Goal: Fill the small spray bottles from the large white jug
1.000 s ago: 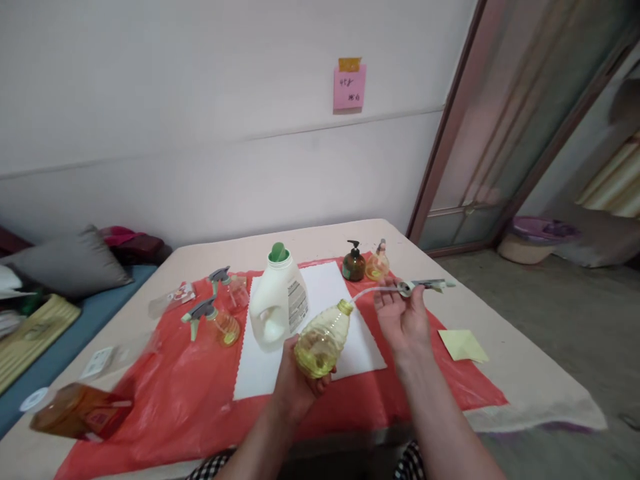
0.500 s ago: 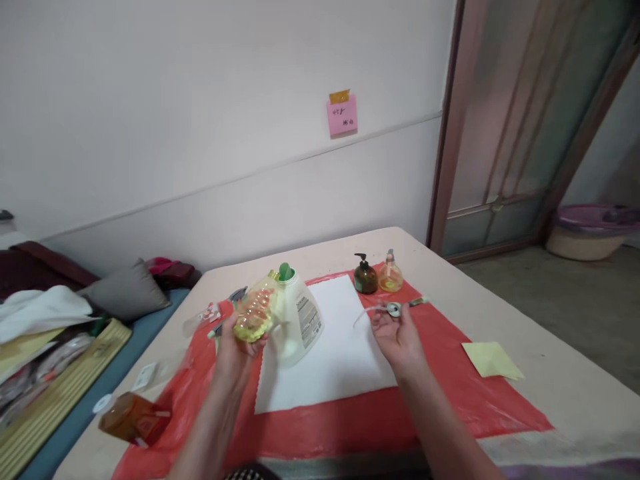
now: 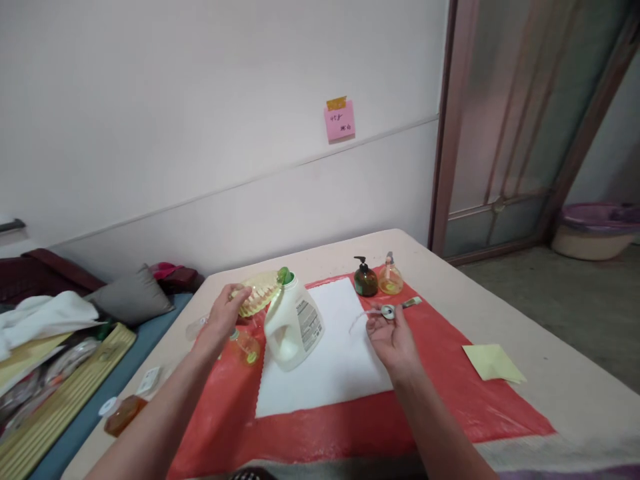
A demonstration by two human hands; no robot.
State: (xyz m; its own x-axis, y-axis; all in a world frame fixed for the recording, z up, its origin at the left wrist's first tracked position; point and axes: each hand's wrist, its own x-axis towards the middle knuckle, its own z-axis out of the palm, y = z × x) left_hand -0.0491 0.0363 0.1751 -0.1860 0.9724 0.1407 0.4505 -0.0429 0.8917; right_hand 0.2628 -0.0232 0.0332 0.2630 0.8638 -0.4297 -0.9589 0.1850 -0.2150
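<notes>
A: Where's the ribbed yellow bottle (image 3: 259, 292)?

B: Beside the top of the white jug (image 3: 286, 337), on its left. It's tipped nearly onto its side, with its neck end at the green neck piece (image 3: 285, 275); whether those 2 touch, I can't tell.

A: And the grip on it?

B: The left hand (image 3: 230, 310) has thumb and fingers closed around the bottle's base end. The right hand (image 3: 393, 339), right of the jug, is palm up, pinching a trigger sprayer head (image 3: 387, 311), its thin tube (image 3: 361, 317) reaching toward the jug.

A: Which step is that?

B: I'd judge it as lining the opened bottle up with the jug's mouth, sprayer head held apart. The next move seems to call for a steady left wrist and a well-centred neck, lest anything run down the jug.

A: What's around it?

B: A white sheet (image 3: 345, 360) under the jug, and red plastic (image 3: 345, 433) beneath that on the tabletop (image 3: 445, 313). 2 bottles stand behind and right of the jug: a brown pump bottle (image 3: 366, 281) and a clear spray bottle (image 3: 391, 280).
</notes>
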